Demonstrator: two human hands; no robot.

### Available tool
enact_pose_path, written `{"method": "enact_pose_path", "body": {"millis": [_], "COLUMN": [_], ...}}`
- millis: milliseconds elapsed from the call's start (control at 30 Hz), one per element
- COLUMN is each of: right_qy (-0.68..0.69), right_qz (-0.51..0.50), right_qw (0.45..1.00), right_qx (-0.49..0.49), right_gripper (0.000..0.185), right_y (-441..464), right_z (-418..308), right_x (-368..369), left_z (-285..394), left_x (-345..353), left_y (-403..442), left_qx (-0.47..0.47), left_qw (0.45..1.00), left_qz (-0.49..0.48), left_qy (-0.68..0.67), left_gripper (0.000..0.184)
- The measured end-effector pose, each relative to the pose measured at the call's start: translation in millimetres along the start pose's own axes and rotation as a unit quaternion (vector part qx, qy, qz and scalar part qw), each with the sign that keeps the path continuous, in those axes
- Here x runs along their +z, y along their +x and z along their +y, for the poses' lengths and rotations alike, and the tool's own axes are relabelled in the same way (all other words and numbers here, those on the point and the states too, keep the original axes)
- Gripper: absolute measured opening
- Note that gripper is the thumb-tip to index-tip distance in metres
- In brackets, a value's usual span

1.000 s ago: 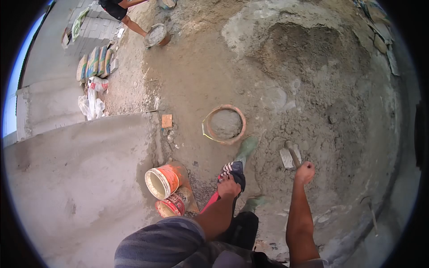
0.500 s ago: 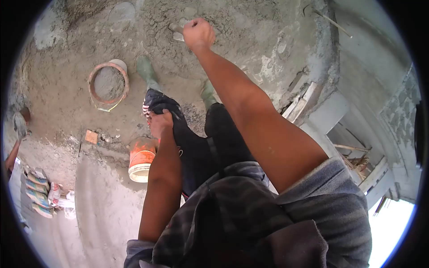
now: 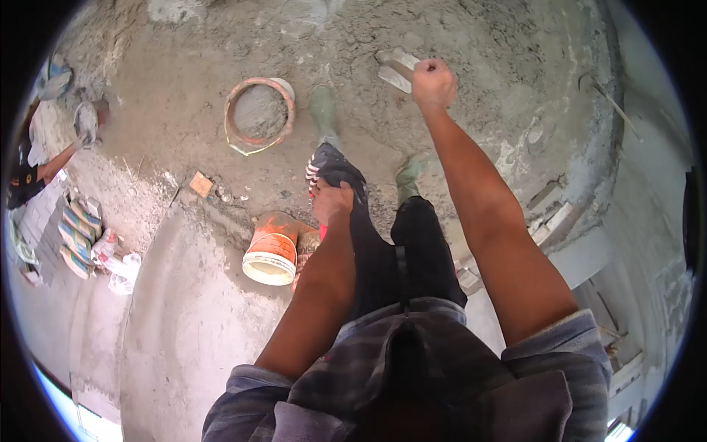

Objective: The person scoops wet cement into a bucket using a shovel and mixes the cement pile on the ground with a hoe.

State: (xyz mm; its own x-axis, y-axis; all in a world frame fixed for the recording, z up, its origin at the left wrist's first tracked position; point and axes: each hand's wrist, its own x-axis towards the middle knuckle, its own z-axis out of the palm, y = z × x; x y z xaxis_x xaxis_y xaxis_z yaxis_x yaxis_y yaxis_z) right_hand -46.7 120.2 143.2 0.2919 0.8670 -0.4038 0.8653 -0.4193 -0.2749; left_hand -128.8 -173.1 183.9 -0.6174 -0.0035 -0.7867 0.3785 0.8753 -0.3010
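My right hand (image 3: 434, 85) is closed around a flat trowel (image 3: 398, 68), whose pale blade lies on the rough, wet mortar floor (image 3: 486, 44). The trowel's handle is largely covered by my fist. Lower down, my left hand (image 3: 333, 202) rests on my bent knee over the dark striped trousers (image 3: 372, 243), its fingertips partly hidden. It holds no tool. Left of my green boot (image 3: 323, 112) stands a round bucket (image 3: 284, 132) filled with grey mortar (image 3: 259, 113).
An orange and white bucket (image 3: 271, 254) lies tipped beside my left forearm. Near it is a small tan block (image 3: 200, 184). Stacked bags (image 3: 79, 234) stand at the left, below a co-worker's arm (image 3: 59, 162). A stick (image 3: 617, 109) leans by the raised right edge.
The view has swung left, so the buckets and boots appear further right and more of the co-worker shows. My right hand has drawn the trowel rightward and slightly closer to me.
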Motion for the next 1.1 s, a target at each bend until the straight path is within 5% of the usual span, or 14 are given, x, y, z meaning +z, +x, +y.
{"method": "enact_pose_path", "body": {"millis": [167,567,833,1033,1100], "right_qy": [-0.009,0.008,0.029,0.019,0.048], "right_qz": [0.014,0.019,0.049,0.056,0.083], "right_qw": [0.999,0.998,0.993,0.997,0.993], "right_qx": [-0.043,-0.065,-0.108,-0.049,-0.072], "right_gripper": [0.035,0.035,0.027,0.016,0.016], "right_y": [15.7,28.4,18.5,9.0,9.5], "right_z": [22.3,39.8,36.5,24.4,29.1], "right_x": [16.9,30.3,25.1,23.7,28.5], "left_z": [-6.0,-10.9,-14.5,-16.1,-13.6], "left_x": [2.2,10.1,13.6,27.1,0.8], "left_y": [7.9,7.2,4.9,8.4,-0.4], "left_qx": [-0.015,-0.016,-0.019,0.011,0.003], "left_qw": [0.997,0.997,0.998,0.999,0.997], "left_qz": [-0.071,-0.045,-0.031,0.018,-0.047], "left_qy": [-0.026,-0.055,-0.061,-0.042,-0.062], "left_gripper": [0.073,0.076,0.076,0.080,0.079]}}
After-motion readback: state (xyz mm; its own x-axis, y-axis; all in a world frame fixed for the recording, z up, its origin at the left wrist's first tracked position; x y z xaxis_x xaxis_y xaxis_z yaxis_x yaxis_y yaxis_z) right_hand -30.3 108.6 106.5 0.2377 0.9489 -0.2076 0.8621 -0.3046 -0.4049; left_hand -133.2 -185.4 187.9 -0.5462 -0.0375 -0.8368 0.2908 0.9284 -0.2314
